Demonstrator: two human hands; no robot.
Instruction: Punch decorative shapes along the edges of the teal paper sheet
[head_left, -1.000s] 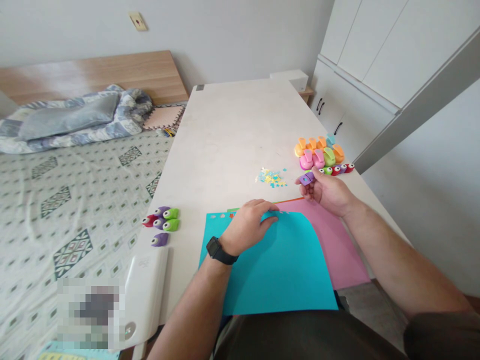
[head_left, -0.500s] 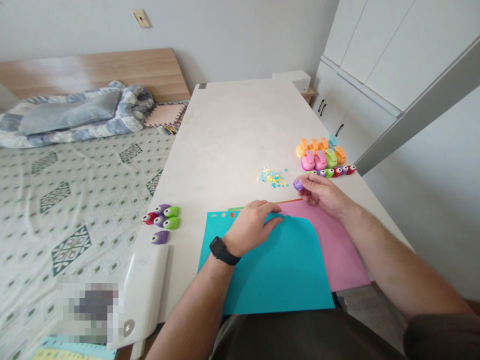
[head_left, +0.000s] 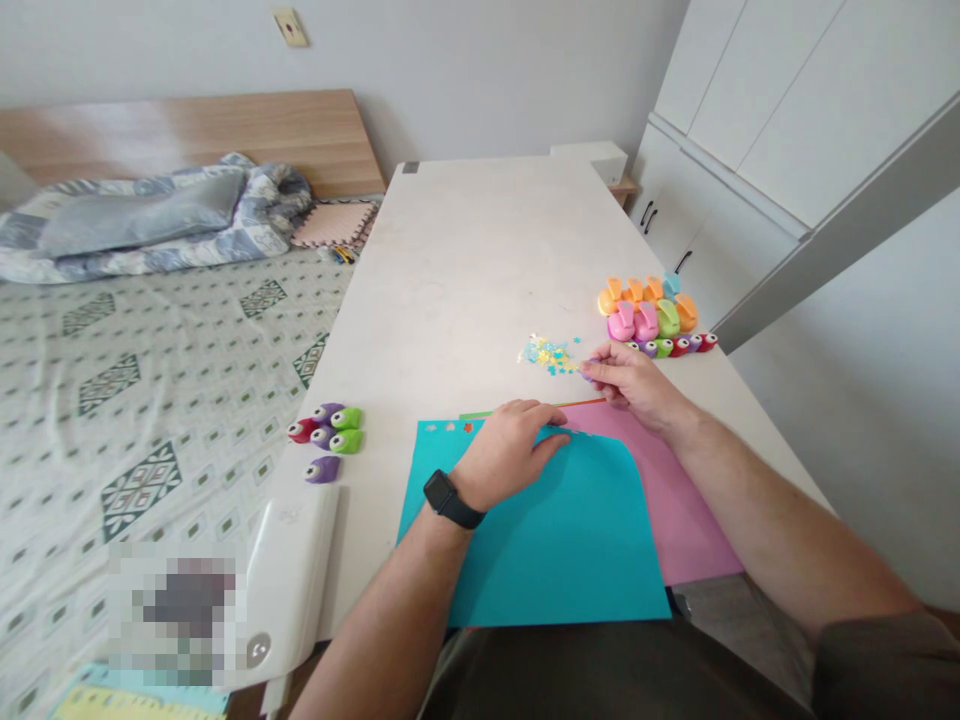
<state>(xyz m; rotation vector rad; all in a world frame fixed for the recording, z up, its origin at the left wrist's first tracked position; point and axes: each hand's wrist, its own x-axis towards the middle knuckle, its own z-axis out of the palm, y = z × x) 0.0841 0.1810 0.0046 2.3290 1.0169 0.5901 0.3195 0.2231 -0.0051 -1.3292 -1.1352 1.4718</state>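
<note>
A teal sheet of paper lies at the table's near edge, with star-shaped holes along its far edge. My left hand, with a black watch on the wrist, rests over that edge, fingers curled across it and thumb on the sheet. My right hand pinches a small purple craft punch, mostly covered by the fingers, just beyond the paper. Close to its fingertips is a pile of punched paper shapes in yellow, blue and white. A pink sheet shows from underneath at the right.
Several small craft punches sit at the table's left edge, above a white device. Larger orange, pink and green punches stand at the right, with a row of small ones before them. A bed adjoins the left side.
My right hand has moved slightly left with the purple punch, toward the paper shapes, and turned so its fingers cover more of the punch. My left hand stays on the teal sheet.
</note>
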